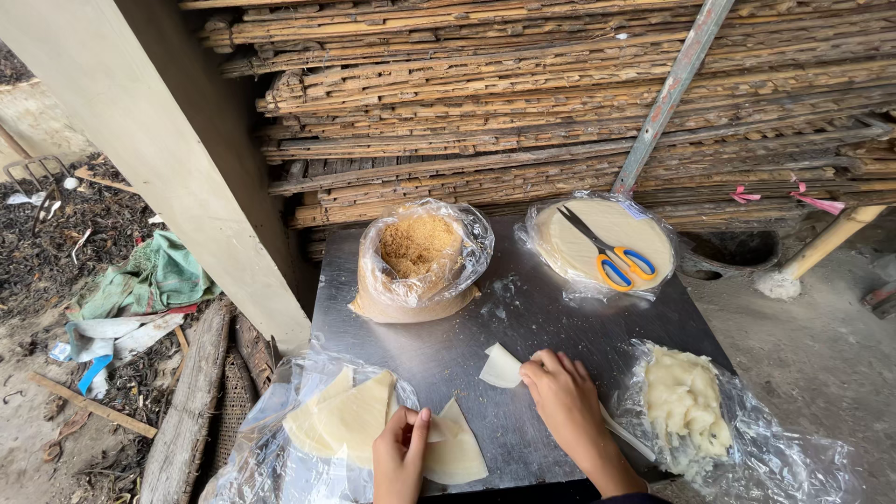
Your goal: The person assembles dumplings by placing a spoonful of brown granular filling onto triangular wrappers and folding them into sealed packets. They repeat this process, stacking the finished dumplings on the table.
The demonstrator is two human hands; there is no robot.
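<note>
At a steel counter point(523, 327) set against a stack of bamboo slats point(560, 93), you work thin, pale wrapper sheets cut into wedges. Your left hand point(401, 457) sits at the near edge, its fingers point(417, 431) pinching the corner of one wedge-shaped wrapper piece point(457, 453) that lies flat beside a pile of cut wedges point(341, 420) on clear plastic. Your right hand point(565, 397) rests palm down near the middle of the counter, its fingers pressed together over the edge of a small folded wrapper piece point(501, 367); whether they grip it or merely hold it down cannot be told.

Within reach stand an open bag of brown crumbly filling point(417, 245) at the back left, a round stack of uncut wrappers point(611, 238) with orange-and-blue scissors point(611, 257) lying on top at the back right, and a heap of soft white filling point(686, 401) on plastic just beside your right wrist.

The step in hand appears to be laying out and shaping single wrappers. The next move likely calls for freeing one hand to bring filling across, while the other keeps the thin sheet flat without tearing it.
</note>
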